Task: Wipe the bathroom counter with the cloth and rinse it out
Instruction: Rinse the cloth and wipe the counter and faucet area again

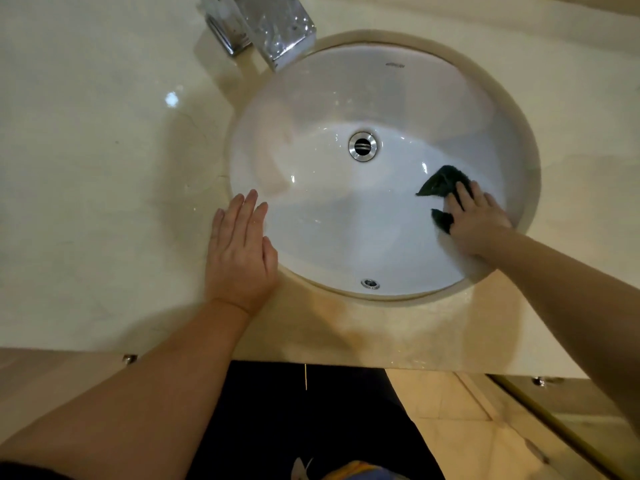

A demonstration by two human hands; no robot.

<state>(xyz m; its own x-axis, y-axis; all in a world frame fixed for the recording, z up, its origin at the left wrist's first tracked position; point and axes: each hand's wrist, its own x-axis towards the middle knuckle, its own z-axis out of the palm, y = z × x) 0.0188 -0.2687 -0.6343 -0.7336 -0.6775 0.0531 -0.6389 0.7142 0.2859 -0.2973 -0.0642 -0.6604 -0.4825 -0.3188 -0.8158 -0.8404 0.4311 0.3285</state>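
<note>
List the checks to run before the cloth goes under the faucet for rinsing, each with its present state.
1. Cloth under control: the right hand presses the dark cloth against the sink wall. Ok.
2. Free hand: the left hand rests flat on the counter at the sink's rim, holding nothing. Ok.
3. Water running: no stream shows below the faucet. Not ok.
4. Cloth under the faucet: it sits at the sink's right side, away from it. Not ok.
5. Drain clear: nothing lies on the drain; whether it is open, cannot tell.
</note>
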